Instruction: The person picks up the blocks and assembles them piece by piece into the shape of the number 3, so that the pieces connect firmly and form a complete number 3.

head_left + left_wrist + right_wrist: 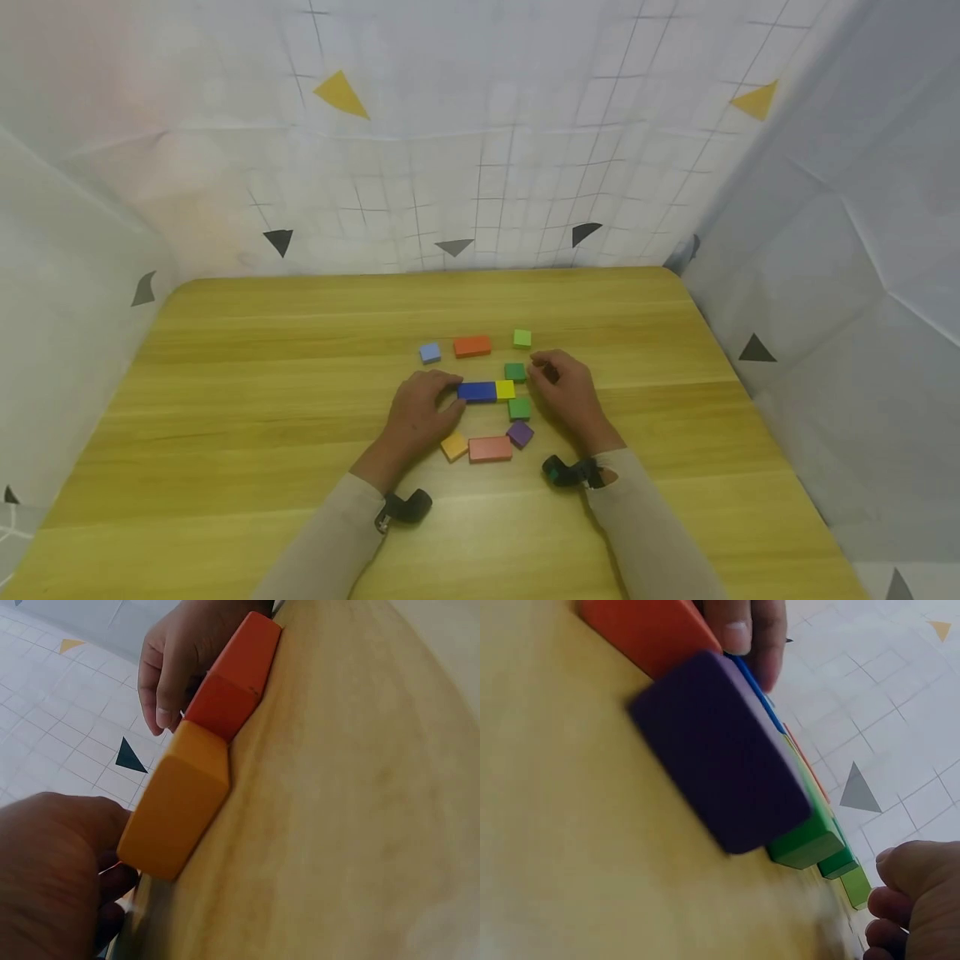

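L fingers (447, 379) pinch blue blk (477, 392) edges, R (544, 357) free

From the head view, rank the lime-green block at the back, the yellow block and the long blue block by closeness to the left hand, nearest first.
1. Long blue block: its left end is at the left hand.
2. Yellow block: at the blue one's right end.
3. Lime-green block: back right.
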The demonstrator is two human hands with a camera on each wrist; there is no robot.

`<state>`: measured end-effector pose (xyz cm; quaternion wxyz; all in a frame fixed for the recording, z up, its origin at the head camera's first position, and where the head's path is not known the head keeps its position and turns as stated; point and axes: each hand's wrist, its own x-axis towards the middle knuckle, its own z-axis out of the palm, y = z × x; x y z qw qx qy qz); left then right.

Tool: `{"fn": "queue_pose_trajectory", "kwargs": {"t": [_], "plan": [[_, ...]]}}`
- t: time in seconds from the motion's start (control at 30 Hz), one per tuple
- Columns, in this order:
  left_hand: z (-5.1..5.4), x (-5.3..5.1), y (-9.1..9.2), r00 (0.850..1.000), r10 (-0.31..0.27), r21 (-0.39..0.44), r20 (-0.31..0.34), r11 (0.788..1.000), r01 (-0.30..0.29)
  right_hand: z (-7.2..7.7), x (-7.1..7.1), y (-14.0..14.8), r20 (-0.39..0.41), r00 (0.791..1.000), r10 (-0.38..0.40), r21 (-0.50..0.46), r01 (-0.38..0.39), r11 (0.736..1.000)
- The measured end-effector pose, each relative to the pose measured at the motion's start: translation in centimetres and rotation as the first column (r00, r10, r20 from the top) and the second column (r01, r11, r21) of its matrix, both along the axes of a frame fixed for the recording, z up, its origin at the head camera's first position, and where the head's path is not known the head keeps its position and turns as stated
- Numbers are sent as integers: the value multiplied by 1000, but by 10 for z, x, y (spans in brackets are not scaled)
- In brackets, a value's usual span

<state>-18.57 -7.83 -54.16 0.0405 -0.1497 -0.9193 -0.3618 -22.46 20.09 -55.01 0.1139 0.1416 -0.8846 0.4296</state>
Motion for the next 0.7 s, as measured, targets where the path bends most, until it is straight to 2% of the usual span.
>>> {"fn": "queue_pose_trajectory", "kwargs": {"t": [0.2, 0.37, 0.7], "plan": [[-4, 0, 2, 1000, -5, -1, -20, 1000, 5, -1, -7, 2, 52, 998, -34, 13, 34, 999], [-6, 0, 2, 1000, -3, -19, -31, 1000, 2, -1, -9, 1, 46, 998, -33, 13, 33, 999], [-3, -2, 0, 1000, 3, -27, -20, 1000, -4, 2, -15, -3, 66, 997, -41, 17, 40, 999]]}}
